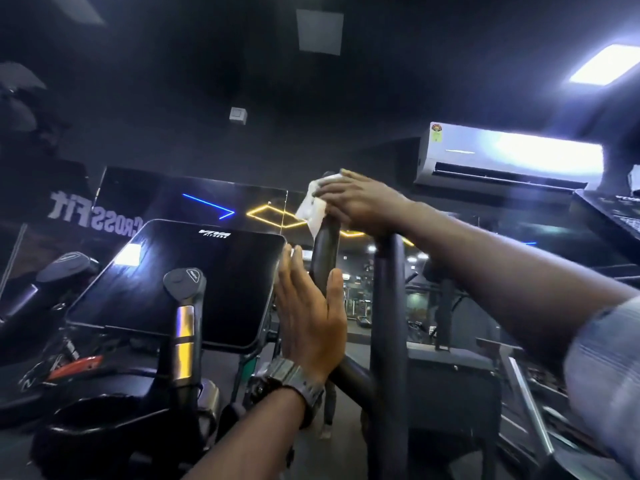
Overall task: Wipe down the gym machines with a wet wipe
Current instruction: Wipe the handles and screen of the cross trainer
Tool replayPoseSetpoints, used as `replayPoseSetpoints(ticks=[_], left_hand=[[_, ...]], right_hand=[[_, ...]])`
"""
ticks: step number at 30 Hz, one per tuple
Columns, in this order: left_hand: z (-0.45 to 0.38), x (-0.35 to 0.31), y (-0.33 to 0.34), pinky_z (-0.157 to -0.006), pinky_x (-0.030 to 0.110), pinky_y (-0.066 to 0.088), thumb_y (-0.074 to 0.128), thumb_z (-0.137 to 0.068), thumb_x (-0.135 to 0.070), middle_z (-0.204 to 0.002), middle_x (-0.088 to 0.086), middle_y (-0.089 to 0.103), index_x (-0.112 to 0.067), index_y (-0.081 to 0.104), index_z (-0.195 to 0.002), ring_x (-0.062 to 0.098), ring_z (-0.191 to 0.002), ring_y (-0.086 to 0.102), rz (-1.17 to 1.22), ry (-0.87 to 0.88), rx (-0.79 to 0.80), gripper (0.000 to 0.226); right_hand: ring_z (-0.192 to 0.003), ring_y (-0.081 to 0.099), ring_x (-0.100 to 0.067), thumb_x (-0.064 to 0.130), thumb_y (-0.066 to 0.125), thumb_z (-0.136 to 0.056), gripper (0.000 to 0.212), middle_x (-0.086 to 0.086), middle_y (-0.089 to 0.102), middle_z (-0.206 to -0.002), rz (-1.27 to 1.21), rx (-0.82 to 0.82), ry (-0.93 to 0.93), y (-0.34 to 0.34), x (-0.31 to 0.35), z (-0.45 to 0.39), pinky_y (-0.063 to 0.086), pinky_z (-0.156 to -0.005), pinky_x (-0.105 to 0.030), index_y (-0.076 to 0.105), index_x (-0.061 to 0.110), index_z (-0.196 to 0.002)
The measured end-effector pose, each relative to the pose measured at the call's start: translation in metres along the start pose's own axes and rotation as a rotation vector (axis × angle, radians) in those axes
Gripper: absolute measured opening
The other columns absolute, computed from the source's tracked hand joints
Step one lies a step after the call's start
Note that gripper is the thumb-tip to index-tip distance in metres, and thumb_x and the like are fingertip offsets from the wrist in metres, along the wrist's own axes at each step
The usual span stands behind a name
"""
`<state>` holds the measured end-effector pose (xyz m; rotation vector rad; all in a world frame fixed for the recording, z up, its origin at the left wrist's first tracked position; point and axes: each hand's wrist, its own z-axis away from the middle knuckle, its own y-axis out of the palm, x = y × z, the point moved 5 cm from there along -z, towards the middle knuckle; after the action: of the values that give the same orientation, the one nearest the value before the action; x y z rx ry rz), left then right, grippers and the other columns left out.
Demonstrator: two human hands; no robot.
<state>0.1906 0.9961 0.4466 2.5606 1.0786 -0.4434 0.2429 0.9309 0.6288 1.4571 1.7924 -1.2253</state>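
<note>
Wet wipe (313, 207) was pressed by the right hand (356, 202) around the handlebar (325, 251) top—left hand (308, 313) open, empty—a downward stroke seemed next.

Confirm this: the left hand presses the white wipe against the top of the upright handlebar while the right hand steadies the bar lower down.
Hands are swapped. In the head view the right hand presses the white wipe against the top of the upright handlebar, while the left hand, wearing a wristwatch, steadies the bar lower down.
</note>
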Motion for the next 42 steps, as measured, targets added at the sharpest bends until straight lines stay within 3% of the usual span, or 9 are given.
replayPoseSetpoints(ticks=[7,10,14,17,22,29,35,38,42], left_hand=[[-0.025,0.001,-0.04,-0.115,0.025,0.024,0.023,-0.095,-0.055,-0.149,0.005,0.041,-0.006,0.039,-0.145,0.013,-0.138,0.035,0.194,-0.024,-0.191,0.071],[-0.036,0.006,-0.051,-0.095,0.022,0.04,0.025,-0.096,-0.056,-0.113,-0.017,0.056,-0.018,0.054,-0.125,-0.007,-0.103,0.052,0.333,-0.117,-0.114,0.056],[-0.031,0.015,-0.036,-0.1,0.041,0.048,0.023,-0.088,-0.07,-0.108,-0.012,0.066,-0.027,0.061,-0.113,0.006,-0.105,0.062,0.392,-0.262,0.123,0.063],[-0.019,0.008,-0.026,-0.098,0.047,0.05,0.026,-0.088,-0.073,-0.11,-0.003,0.071,-0.028,0.063,-0.115,0.013,-0.104,0.066,0.428,-0.31,0.2,0.064],[-0.009,-0.005,-0.022,-0.112,0.039,0.04,0.028,-0.087,-0.068,-0.134,-0.002,0.061,-0.017,0.055,-0.136,0.01,-0.124,0.056,0.499,-0.379,0.197,0.076],[-0.01,0.003,-0.026,-0.106,0.049,0.045,0.028,-0.078,-0.089,-0.12,-0.001,0.07,-0.035,0.069,-0.119,0.016,-0.116,0.064,0.472,-0.367,0.281,0.079],[-0.011,0.011,-0.031,-0.108,0.053,0.042,0.024,-0.073,-0.095,-0.127,0.009,0.066,-0.024,0.067,-0.124,0.026,-0.121,0.061,0.47,-0.416,0.353,0.096],[-0.008,0.006,-0.04,-0.109,0.041,0.043,0.023,-0.081,-0.081,-0.132,0.009,0.063,-0.014,0.06,-0.13,0.016,-0.119,0.06,0.478,-0.443,0.321,0.091],[-0.001,-0.004,-0.038,-0.102,0.029,0.044,0.021,-0.084,-0.078,-0.12,-0.005,0.065,-0.025,0.062,-0.121,0.003,-0.11,0.06,0.414,-0.402,0.379,0.077]], right_hand=[[-0.124,0.053,-0.026,0.03,0.03,-0.1,0.046,-0.007,0.067,-0.12,-0.355,0.081,-0.308,-0.005,0.139,0.076,0.03,-0.114,-0.042,0.071,0.011,-0.109],[-0.136,0.043,-0.021,0.028,0.042,-0.102,0.035,0.0,0.063,-0.133,-0.29,0.134,-0.49,-0.011,0.18,0.109,0.005,-0.123,-0.027,0.069,0.015,-0.121],[-0.15,0.02,-0.022,0.017,0.043,-0.103,0.04,-0.01,0.032,-0.159,-0.268,0.006,0.039,-0.002,0.087,0.064,0.003,-0.106,-0.011,0.049,0.008,-0.141],[-0.144,0.031,-0.04,0.016,0.042,-0.1,0.061,-0.022,0.009,-0.163,-0.475,0.054,0.458,0.013,0.08,0.055,0.038,-0.112,-0.053,0.021,-0.002,-0.153],[-0.099,0.064,-0.036,0.014,0.053,-0.094,0.083,-0.021,0.058,-0.124,-0.813,-0.007,0.689,0.002,0.185,0.113,0.054,-0.086,-0.05,-0.001,0.002,-0.155],[-0.105,0.06,-0.03,0.029,0.035,-0.103,0.046,-0.015,0.058,-0.122,-1.284,-0.205,0.898,-0.007,0.12,0.06,0.051,-0.093,-0.048,0.026,0.01,-0.144],[-0.108,0.058,-0.039,0.025,0.034,-0.102,0.052,-0.025,0.054,-0.129,-0.871,-0.044,0.71,-0.001,0.141,0.077,0.047,-0.086,-0.042,0.021,0.016,-0.152],[-0.116,0.057,-0.038,0.023,0.043,-0.098,0.063,-0.024,0.049,-0.137,-0.453,0.209,0.485,-0.003,0.196,0.13,0.034,-0.111,-0.053,0.016,0.014,-0.154],[-0.142,0.038,-0.034,0.032,0.04,-0.092,0.054,-0.019,0.039,-0.153,-0.156,0.124,0.341,-0.012,0.214,0.192,0.011,-0.119,-0.06,0.046,0.017,-0.143]])
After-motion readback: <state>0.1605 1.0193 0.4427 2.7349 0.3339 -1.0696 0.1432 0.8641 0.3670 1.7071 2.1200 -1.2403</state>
